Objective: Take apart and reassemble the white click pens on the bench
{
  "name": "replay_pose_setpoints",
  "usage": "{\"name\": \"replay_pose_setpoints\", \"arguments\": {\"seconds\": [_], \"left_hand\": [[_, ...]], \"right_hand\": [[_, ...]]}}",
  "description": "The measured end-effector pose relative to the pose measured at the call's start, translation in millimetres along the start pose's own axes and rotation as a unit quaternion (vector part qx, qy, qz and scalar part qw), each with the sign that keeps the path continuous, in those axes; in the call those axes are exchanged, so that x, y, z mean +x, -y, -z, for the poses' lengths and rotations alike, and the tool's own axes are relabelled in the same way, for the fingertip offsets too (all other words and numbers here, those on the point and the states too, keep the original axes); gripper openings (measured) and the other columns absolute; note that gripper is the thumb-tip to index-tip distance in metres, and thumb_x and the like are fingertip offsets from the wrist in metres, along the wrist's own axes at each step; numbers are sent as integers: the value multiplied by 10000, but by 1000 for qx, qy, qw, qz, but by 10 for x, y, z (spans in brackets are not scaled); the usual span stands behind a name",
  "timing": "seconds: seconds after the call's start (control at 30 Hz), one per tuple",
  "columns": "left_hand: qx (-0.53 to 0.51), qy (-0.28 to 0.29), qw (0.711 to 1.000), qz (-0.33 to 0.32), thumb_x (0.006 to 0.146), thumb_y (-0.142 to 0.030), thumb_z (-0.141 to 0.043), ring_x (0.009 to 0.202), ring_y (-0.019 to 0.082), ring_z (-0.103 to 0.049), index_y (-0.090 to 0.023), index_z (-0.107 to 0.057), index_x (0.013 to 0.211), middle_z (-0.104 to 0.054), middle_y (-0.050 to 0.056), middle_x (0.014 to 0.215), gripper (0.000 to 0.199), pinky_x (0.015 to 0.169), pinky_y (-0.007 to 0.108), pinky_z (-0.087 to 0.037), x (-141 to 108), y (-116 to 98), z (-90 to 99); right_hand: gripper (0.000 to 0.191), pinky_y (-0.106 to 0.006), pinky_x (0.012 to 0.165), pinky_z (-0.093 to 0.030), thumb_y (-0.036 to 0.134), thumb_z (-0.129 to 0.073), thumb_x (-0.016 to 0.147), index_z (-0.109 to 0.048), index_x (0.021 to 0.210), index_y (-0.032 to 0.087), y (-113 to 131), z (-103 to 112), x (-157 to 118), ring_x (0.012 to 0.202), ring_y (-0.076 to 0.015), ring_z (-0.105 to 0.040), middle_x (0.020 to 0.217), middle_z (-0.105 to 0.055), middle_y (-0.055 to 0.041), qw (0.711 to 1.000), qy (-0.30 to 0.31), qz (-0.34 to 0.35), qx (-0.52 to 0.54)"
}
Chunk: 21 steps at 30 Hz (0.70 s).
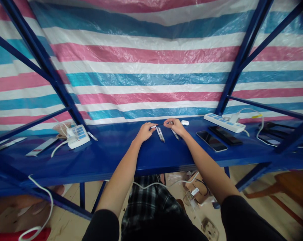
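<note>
Both hands are raised just over the blue shelf top [111,147], close together. Between the fingertips of my left hand [145,131] is the white end of a slim pen [153,127]. A thin dark length, like a refill, runs from it toward my right hand [175,126]. The right fingers are pinched around the other end, mostly hidden by them. Below and between the hands lie a few grey-white pens [160,135] side by side. Another pen [175,134] lies under my right hand. A small white case [184,123] sits just beyond that hand.
Two dark phones [211,141] lie to the right, near a white power strip [224,123]. Another power strip [79,136] with plugs stands at left, beside a single pen [92,136] and a flat pale box [42,147]. Blue frame posts [233,75] flank the shelf; a striped sheet [146,78] hangs behind.
</note>
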<state>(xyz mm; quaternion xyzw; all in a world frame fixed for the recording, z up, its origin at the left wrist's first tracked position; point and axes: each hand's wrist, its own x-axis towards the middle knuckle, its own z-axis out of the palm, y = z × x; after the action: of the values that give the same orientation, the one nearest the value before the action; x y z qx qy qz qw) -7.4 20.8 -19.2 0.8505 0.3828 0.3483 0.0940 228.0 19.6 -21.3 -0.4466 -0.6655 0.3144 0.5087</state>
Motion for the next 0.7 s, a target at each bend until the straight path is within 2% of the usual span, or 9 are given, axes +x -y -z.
{"name": "replay_pose_setpoints", "arguments": {"seconds": [0.1,0.2,0.27,0.4,0.53,0.63,0.7], "left_hand": [[-83,-16,996,12,927,-272,-653,1002,216,-700,-212,-723,1251,-773,65,1068,337,971,344,-517,11,5,-58],[-136,-29,990,23,884,-281,-712,964,220,-721,-189,-762,1124,-788,62,1025,262,932,335,-535,19,12,-92],[-135,-26,990,17,879,-280,-717,976,227,-722,-186,-777,1075,-787,68,1041,225,924,335,-536,20,7,-89],[-110,-34,993,-3,911,-300,-687,967,218,-715,-196,-786,1100,-774,77,1059,237,882,318,-530,14,-28,-54],[-96,-31,995,-3,896,-276,-709,916,203,-706,-200,-792,1100,-772,70,1035,232,857,309,-521,10,-53,-43],[-87,-34,996,7,900,-282,-709,925,207,-703,-200,-793,1094,-773,71,1038,227,872,314,-519,13,-36,-49],[-84,-42,995,13,911,-283,-696,939,208,-703,-203,-792,1094,-771,71,1045,222,879,317,-518,17,-11,-51]], "right_hand": [[437,-275,574,-318,548,-783,669,-749,876,164,5,-44,-15,552,-124,-400,563,-499,42,1000,19,3,-5],[448,-278,579,-321,549,-785,662,-750,861,150,29,-57,-31,555,-121,-407,561,-508,38,1000,16,-2,-2],[445,-280,576,-322,545,-789,658,-749,851,145,52,-49,-40,552,-123,-409,548,-504,37,1000,13,-10,0],[445,-283,569,-326,543,-785,670,-755,869,146,77,-34,-48,548,-131,-422,535,-514,30,999,23,-24,9],[403,-280,579,-343,522,-787,667,-752,826,153,48,-54,-36,581,-134,-440,598,-568,8,1000,10,-21,-9],[421,-268,557,-345,539,-757,717,-728,914,168,-16,-61,3,578,-132,-445,649,-592,2,1000,12,-22,12],[419,-261,541,-352,550,-669,800,-685,999,181,-79,-45,47,564,-134,-453,671,-600,4,999,-8,-26,46]]}}
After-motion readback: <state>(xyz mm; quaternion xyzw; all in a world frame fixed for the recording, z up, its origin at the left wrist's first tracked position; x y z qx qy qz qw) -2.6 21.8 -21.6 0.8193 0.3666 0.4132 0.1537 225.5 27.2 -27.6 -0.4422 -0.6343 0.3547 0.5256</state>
